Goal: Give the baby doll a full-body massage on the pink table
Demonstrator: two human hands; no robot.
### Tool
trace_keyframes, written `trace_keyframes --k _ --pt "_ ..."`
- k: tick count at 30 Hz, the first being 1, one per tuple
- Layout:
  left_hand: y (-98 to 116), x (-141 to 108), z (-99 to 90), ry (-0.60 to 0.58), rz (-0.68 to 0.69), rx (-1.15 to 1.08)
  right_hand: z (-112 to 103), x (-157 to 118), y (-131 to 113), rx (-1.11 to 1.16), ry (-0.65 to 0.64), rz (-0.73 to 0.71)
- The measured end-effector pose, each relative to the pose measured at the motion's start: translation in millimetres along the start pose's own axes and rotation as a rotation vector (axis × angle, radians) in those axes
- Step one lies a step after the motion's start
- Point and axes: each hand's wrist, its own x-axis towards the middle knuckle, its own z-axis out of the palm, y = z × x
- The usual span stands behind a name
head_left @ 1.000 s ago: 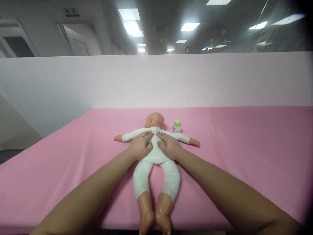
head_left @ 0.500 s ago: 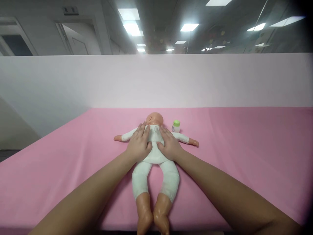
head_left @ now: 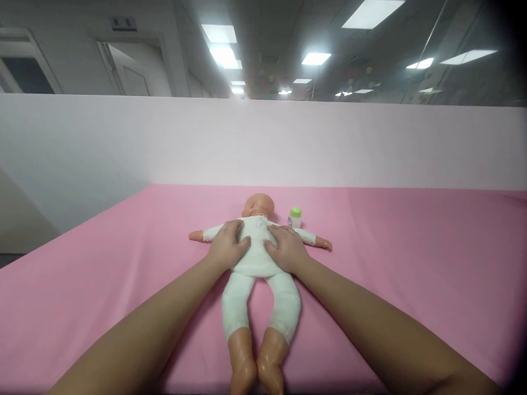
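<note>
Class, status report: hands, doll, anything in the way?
Left hand, right hand on doll. Doll back up, arms spread. Green-lidded jar beyond right hand, not blocking.

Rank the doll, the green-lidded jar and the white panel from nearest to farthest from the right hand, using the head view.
1. Doll: nearest, under the right hand, which rests on the right side of its torso.
2. Green-lidded jar: just beyond the hand, right of the doll's head.
3. White panel: farthest, behind both.
</note>
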Motion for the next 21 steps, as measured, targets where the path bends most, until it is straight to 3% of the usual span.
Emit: trace_keyframes --k 3,7,13,17,21 --pt "-7.3 5.2 -4.9 0.048 -0.141 0.019 -3.8 -1.8 -5.6 -0.059 0.024 0.023" --pt "-18.9 14.5 -5.1 -0.089 -0.279 0.037 -5.4 -2.3 -8.1 -0.051 -0.014 0.080" --pt "-25.7 16.0 6.7 -0.123 -0.240 -0.119 -10.3 -1.7 -5.6 0.073 -0.036 0.064" --pt "-28.7 12.7 11.1 -0.089 -0.214 -0.158 -11.3 -3.2 -7.9 0.033 -0.060 0.087" --pt "-25.4 8.5 7.9 -0.039 -0.176 -0.221 -4.6 1.3 -6.0 0.136 -0.097 0.077"
